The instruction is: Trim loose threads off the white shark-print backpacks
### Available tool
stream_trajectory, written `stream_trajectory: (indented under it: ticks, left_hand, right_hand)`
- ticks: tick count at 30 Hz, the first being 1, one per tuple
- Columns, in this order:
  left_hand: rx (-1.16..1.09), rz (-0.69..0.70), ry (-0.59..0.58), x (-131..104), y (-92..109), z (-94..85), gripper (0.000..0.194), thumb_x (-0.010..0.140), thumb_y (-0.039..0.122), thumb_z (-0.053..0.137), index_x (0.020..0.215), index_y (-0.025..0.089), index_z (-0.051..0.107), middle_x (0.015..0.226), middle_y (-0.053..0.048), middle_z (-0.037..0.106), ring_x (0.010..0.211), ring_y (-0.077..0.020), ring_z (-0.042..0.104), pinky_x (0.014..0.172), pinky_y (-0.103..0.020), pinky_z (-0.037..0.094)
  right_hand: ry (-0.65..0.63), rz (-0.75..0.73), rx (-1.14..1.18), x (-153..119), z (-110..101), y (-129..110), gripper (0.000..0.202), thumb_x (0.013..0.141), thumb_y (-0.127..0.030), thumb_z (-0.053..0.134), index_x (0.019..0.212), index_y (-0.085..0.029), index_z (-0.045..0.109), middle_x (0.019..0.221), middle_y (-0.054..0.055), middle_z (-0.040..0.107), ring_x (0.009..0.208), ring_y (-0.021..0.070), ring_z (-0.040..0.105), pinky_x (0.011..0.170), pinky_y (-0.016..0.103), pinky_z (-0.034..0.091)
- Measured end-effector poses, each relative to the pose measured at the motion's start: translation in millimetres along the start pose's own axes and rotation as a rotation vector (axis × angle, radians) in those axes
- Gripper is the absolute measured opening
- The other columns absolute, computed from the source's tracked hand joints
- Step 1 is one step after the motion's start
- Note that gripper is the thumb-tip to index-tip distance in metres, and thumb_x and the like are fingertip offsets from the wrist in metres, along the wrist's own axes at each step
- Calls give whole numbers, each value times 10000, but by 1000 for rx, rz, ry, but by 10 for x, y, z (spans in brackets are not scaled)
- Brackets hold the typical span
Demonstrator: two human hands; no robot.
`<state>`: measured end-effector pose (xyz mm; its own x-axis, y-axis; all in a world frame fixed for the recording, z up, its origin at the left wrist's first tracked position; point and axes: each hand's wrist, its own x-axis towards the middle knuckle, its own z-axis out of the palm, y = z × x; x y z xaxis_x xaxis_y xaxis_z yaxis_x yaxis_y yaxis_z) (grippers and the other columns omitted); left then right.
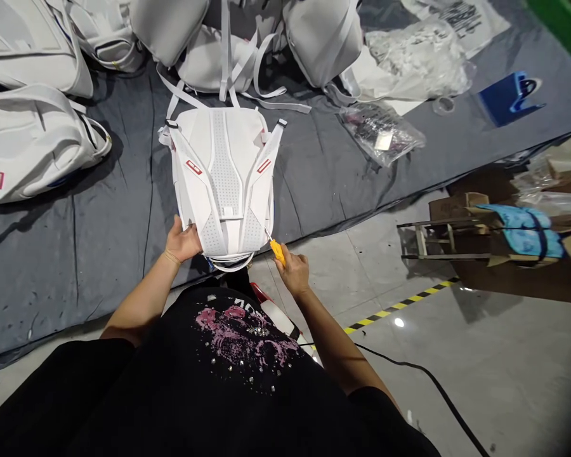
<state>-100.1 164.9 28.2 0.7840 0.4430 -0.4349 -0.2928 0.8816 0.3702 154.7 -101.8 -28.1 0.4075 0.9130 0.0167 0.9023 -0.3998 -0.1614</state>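
Plainly, the slim metal tip of the yellow-handled tool [277, 251] is the chief risk, since it points at the lower right shoulder strap [253, 231] of the white backpack [226, 146]. The right hand [295, 271] is closed around the handle; whether the tip touches the fabric is too small to tell. Too much pressure, or a sideways slip, could snag a stitch or score the pale cloth, where any mark would likely show.

The backpack lies strap side up on the grey-covered desk [124, 254], its lower end by the near edge. The left hand [183, 243] is at its lower left side, palm turned up and thumb apart from the palm; the fingers are partly hidden, so I cannot tell whether they pinch the bag or just support it. If that support is light, a push from the tool could swivel the bag or shift it towards the floor [333, 254]. Loose webbing [285, 106] from the bags behind lies near its top and could catch if the bag is turned.
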Motion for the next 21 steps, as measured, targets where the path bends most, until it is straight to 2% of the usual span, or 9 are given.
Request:
stream_trajectory:
  ticks: [4, 9, 11, 16, 18, 21]
  left_hand:
    - [-11, 26, 26, 38, -18, 19, 831, 835, 789, 545, 1309, 110, 618, 1383, -189, 639, 1441, -374, 452, 1223, -570, 310]
    - [-24, -25, 26, 72, -7, 41, 888, 906, 804, 357, 1368, 77, 577, 1360, -196, 652, 1442, -363, 454, 1218, -569, 318]
    - [-36, -31, 32, 74, 5, 31, 892, 918, 798, 319, 1374, 75, 574, 1352, -195, 657, 1438, -360, 459, 1212, -563, 332]
    - [-34, -31, 41, 63, 4, 26, 851, 919, 768, 367, 1365, 75, 582, 1355, -198, 654, 1402, -363, 503, 1183, -560, 376]
    - [-25, -32, 36, 63, -4, 45, 816, 920, 749, 392, 1339, 81, 600, 1335, -196, 666, 1375, -363, 532, 1167, -562, 396]
    - [4, -16, 30, 77, 7, 91, 711, 927, 706, 427, 1268, 118, 639, 1278, -173, 699, 1322, -351, 582, 1135, -558, 432]
  right_hand:
    - [3, 34, 25, 11, -35, -21, 470, 1001, -371, 428, 1316, -88, 632, 752, 90, 729, 645, 195, 580, 728, 301, 378]
    - [-13, 139, 7, -18, -87, -97, 471, 993, -380, 429, 1308, -101, 638, 766, 102, 731, 606, 196, 569, 643, 297, 353]
    - [12, 120, 28, -207, -117, -120, 468, 1000, -378, 425, 1315, -93, 622, 771, 102, 727, 633, 202, 586, 672, 302, 376]
    - [142, -26, 129, -986, -165, -304, 471, 1017, -342, 414, 1383, -69, 528, 839, 93, 730, 747, 216, 625, 864, 363, 415]
    - [107, -96, 157, -1178, -169, -441, 455, 1021, -309, 398, 1396, -81, 519, 875, 88, 735, 766, 210, 630, 908, 368, 398]
    - [-69, -170, 144, -1203, -185, -643, 437, 1023, -277, 387, 1382, -94, 556, 860, 82, 742, 775, 209, 641, 955, 367, 361]
